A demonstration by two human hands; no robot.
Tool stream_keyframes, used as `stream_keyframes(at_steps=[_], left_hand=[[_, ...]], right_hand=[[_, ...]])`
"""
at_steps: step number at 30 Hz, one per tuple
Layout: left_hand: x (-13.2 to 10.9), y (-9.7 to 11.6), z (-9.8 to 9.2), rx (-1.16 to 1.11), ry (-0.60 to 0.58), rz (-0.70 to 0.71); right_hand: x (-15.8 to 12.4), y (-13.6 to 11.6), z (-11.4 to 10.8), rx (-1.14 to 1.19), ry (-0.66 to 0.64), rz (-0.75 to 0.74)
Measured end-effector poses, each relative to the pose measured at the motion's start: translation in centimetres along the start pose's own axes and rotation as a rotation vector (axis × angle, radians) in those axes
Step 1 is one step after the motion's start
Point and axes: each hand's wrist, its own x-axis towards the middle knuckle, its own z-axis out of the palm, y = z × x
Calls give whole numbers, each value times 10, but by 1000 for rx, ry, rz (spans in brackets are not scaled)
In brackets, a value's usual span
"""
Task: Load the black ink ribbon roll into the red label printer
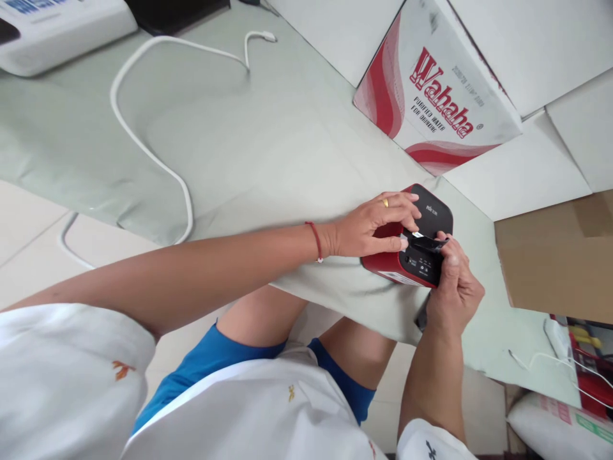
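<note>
A small red and black device [433,217] sits at the near edge of a pale green table [268,147]. My left hand [376,223], with a gold ring and a red wrist cord, lies over the device's left side, its fingers curled on the top. My right hand [454,287] grips the device's near right end, thumb and fingers pinched on a small black flap [428,243] with a white label at the top edge. The device's front panel shows small lit marks.
A white cable [143,144] loops across the table toward a white machine [57,25] at the far left. A Wahaha cardboard box [438,86] and plain white boxes [522,172] stand to the right. A brown carton [555,255] and a white sack [560,428] are lower right.
</note>
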Motion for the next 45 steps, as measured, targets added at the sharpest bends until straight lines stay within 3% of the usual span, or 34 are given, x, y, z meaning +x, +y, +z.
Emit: stream_keyframes(at_steps=[7,16,22,34,40,45], left_hand=[[-4,-8,1,16,25,-72],[-3,-6,3,-187,-52,-255],[1,-16,14,-265,41,-319],[3,-2,14,-364,19,-398],[2,7,7,-324,-56,-383],[2,10,5,-299,-83,-377]], right_hand=[[-6,3,0,-87,-54,-9],[0,-10,-5,-17,-51,-4],[9,-20,-1,30,-12,23],[18,-30,9,155,160,-123],[16,-36,2,232,116,-25],[13,-40,-4,215,40,-29]])
